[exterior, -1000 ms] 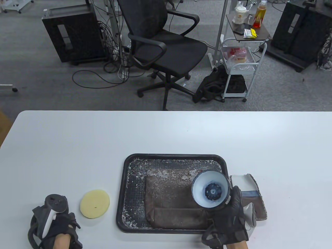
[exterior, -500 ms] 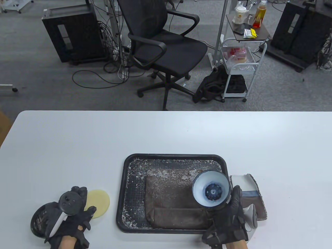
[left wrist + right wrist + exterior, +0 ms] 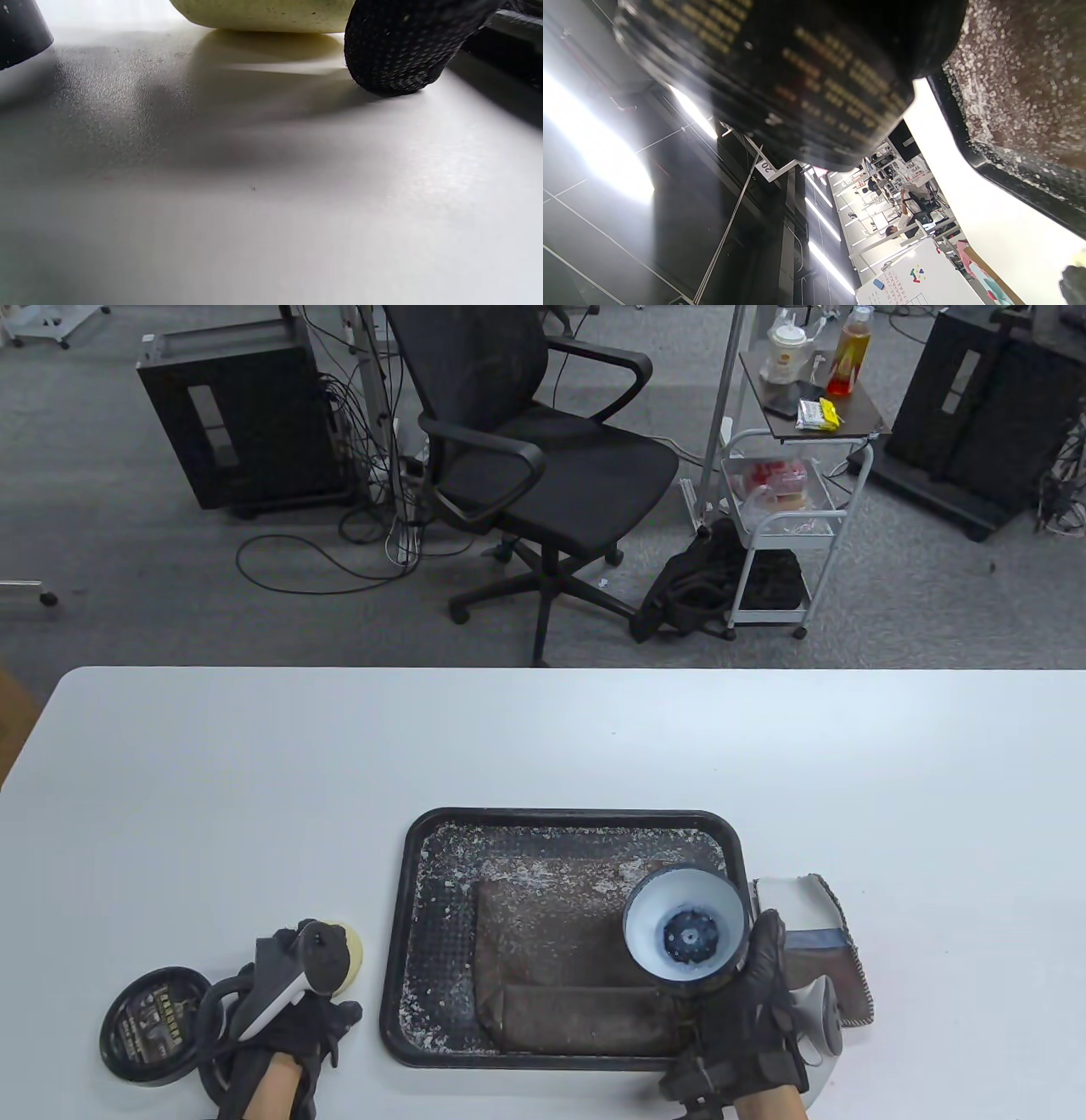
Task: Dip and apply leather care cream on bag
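Moved rightward off the lid (image 3: 155,1025) over the past second, the left hand (image 3: 301,1014) is now laid over the sponge (image 3: 349,955), of which only a pale yellow edge is seen past the tracker. The round black lid, lettered side up, is left uncovered on the table (image 3: 254,780) just beside that hand. From the left wrist view, the sponge (image 3: 263,15) is seen lying on the table with one gloved fingertip (image 3: 394,51) set down just beside it; whether the left fingers are closed on the sponge cannot be told. The right hand (image 3: 751,1027) is seen almost unchanged: the open jar (image 3: 687,933) is gripped in its fingers and held tipped, white inside and dark bottom turned toward the overhead camera, above the right end of the bag (image 3: 568,959). In the right wrist view the jar's black, gold-lettered wall (image 3: 780,80) fills the top of the frame. The brown, white-flecked bag lies flat in the black tray (image 3: 407,916), which is littered with white flakes. A folded cloth (image 3: 814,933) in white and grey with a stitched border lies on the table just right of the tray, partly hidden behind the right hand.
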{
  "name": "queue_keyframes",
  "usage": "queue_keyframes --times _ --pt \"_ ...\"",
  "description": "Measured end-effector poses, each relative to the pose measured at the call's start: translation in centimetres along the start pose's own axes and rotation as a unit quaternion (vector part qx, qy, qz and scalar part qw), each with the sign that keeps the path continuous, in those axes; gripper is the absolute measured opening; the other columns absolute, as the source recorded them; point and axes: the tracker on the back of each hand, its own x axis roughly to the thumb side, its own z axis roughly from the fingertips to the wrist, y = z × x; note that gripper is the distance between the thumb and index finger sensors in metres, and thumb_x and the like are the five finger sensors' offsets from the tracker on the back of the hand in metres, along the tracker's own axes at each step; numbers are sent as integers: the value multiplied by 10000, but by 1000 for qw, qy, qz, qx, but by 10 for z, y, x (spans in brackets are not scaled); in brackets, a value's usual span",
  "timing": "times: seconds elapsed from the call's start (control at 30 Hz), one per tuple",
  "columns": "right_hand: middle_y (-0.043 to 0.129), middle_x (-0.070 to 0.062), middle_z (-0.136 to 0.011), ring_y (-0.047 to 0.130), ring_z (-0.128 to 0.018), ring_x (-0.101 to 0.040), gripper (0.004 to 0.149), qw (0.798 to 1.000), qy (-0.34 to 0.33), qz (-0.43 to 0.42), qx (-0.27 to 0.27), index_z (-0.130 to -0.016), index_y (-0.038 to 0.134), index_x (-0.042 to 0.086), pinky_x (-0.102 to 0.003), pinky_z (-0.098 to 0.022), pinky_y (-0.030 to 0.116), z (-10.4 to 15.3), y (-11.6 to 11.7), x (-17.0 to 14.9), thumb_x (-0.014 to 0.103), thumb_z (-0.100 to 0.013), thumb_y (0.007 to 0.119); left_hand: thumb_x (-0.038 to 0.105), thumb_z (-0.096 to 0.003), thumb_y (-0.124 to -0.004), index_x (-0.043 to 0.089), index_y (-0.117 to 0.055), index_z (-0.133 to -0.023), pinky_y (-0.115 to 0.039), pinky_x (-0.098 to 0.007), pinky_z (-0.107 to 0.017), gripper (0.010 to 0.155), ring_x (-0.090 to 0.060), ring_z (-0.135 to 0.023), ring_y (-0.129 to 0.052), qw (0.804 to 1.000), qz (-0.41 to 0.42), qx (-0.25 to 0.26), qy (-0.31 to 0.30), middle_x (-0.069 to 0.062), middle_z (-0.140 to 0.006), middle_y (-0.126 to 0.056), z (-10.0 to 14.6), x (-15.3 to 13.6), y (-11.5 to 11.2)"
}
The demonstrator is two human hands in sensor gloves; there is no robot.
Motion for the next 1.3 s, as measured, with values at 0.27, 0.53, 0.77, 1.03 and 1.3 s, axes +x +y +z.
queue_keyframes --times 0.27,0.53,0.77,1.03,1.3 --pt "441 -272 -1114 651 -959 -548 897 1000 10 -9 -14 -1152 233 49 -595 -650 704 2 0 -2 693 -557 423 501 -413 -775 383 -344 -1032 -583 -564 -740 763 -251 -1090 -432 998 -41 46 16 78 -1135 -317 0 9 3" --pt "442 -276 -1111 648 -958 -550 897 1000 17 -6 -14 -1150 237 43 -598 -647 701 2 0 -3 690 -558 426 476 -426 -742 344 -392 -1049 -611 -574 -723 727 -264 -1072 -537 996 22 89 -9 17 -1134 -429 8 3 13" --pt "444 -279 -1108 647 -954 -553 891 1000 21 -1 -22 -1148 243 40 -602 -644 698 1 0 -4 681 -558 429 478 -429 -739 340 -388 -1052 -602 -576 -723 728 -268 -1072 -530 974 115 173 -88 12 -1134 -423 26 16 36" --pt "442 -288 -1101 639 -948 -563 901 999 37 8 -17 -1143 247 38 -612 -638 691 -1 2 -7 685 -556 470 485 -432 -738 345 -385 -1057 -602 -569 -731 731 -256 -1080 -530 928 127 251 -244 19 -1139 -425 65 78 65" --pt "431 -295 -1096 616 -950 -572 916 998 66 23 7 -1137 248 38 -628 -638 670 -2 6 -10 685 -554 529 491 -437 -734 369 -367 -1056 -584 -558 -750 730 -221 -1095 -507 872 143 290 -367 47 -1146 -406 95 159 70"
